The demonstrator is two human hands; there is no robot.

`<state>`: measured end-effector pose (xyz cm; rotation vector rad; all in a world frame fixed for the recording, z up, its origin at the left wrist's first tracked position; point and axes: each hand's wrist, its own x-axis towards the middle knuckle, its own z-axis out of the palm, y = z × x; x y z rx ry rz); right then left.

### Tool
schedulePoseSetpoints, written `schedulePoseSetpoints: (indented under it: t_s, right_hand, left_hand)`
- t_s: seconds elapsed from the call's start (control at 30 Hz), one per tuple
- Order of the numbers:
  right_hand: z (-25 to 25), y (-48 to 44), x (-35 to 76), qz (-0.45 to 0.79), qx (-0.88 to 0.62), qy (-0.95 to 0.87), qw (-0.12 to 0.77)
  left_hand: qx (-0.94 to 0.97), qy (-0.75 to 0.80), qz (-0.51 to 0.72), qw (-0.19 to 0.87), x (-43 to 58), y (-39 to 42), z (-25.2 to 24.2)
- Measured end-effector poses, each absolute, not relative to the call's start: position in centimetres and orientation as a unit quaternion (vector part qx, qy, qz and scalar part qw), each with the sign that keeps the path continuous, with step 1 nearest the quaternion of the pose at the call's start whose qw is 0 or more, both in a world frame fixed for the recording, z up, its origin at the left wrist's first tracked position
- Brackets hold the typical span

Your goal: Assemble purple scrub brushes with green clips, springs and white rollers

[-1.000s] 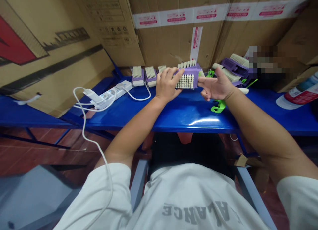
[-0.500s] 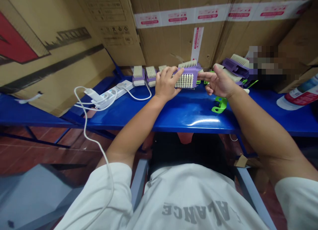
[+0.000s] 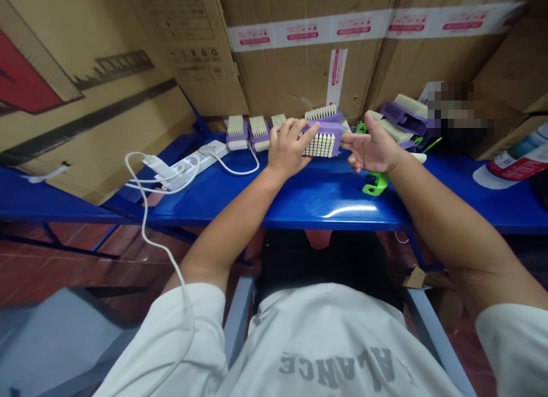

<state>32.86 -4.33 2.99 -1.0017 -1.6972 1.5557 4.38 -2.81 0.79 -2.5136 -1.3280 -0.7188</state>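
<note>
My left hand (image 3: 289,148) grips a purple wooden-backed scrub brush (image 3: 324,139) with white bristles facing me, its fingers wrapped over the purple back. My right hand (image 3: 372,151) is open, fingers spread, with its fingertips at the brush's right end. Just behind stands a second purple brush (image 3: 323,113). To the left, several upright brushes (image 3: 247,132) line the blue table's back edge. More purple brushes (image 3: 405,114) lie heaped beyond my right hand, and a green plastic bracket (image 3: 375,184) sits below that hand.
A white power strip (image 3: 192,165) with a looped white cable (image 3: 145,214) lies at the table's left and hangs over the front edge. Cardboard boxes (image 3: 299,60) stand behind the blue table (image 3: 299,205). A bottle (image 3: 509,167) lies at far right.
My right hand has spread its fingers and lifted its thumb, with the fingertips staying near the brush's end. The brush in my left hand has turned slightly.
</note>
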Motion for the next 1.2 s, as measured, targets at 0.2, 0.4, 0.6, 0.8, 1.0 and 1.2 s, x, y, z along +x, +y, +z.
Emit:
schedulePoseSetpoints:
  t_s: [0.2,0.4,0.6,0.8,1.0,1.2]
  right_hand:
    - [3.0,-4.3,33.0,0.619,-0.363,-0.635,0.287]
    - [3.4,-4.7,32.6,0.618,-0.385,-0.624,0.282]
    - [3.9,-4.4,33.0,0.550,-0.422,-0.642,0.327]
    - [4.2,-3.5,34.6,0.458,-0.468,-0.590,0.472]
    - [4.3,-2.0,36.8,0.430,-0.408,-0.557,0.583]
    - [2.1,0.7,38.3,0.374,-0.447,-0.548,0.600]
  left_hand:
    - [-0.851,-0.456,-0.227,0.125,4.7,-3.3,1.0]
    - [-0.854,-0.452,-0.232,0.115,5.0,-3.0,0.5]
    - [-0.838,-0.473,-0.251,0.107,4.7,-2.3,0.3]
    - [-0.813,-0.498,-0.285,0.098,4.5,-2.0,0.1]
    - [-0.812,-0.476,-0.328,0.084,4.2,-1.3,-0.1]
    - [-0.802,-0.479,-0.351,0.063,3.3,-0.3,-0.2]
